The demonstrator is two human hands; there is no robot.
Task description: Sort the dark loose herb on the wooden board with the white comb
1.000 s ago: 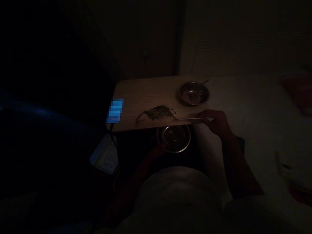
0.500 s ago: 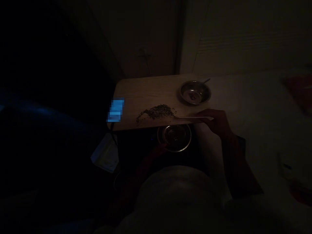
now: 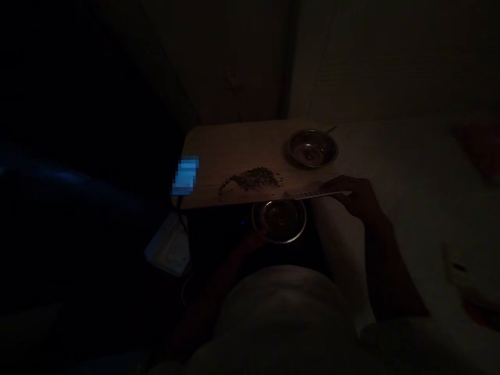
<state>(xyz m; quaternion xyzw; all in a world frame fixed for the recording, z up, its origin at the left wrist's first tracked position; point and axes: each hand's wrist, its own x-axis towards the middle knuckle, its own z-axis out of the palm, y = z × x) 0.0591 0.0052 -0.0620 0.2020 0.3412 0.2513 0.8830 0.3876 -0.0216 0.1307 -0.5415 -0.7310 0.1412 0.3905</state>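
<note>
The right hand (image 3: 357, 197) gripped a thin, whitish flat tool (image 3: 316, 195), shifted toward the lower round silver metal bowl (image 3: 287, 241). The left hand's (image 3: 257, 238) grip was unclear.

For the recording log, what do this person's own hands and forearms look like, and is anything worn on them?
The left hand and right hand look bare, with no gloves visible. No sleeve, watch or band shows on the left forearm or right forearm, though the view is too dark to rule out small items or markings.
</note>
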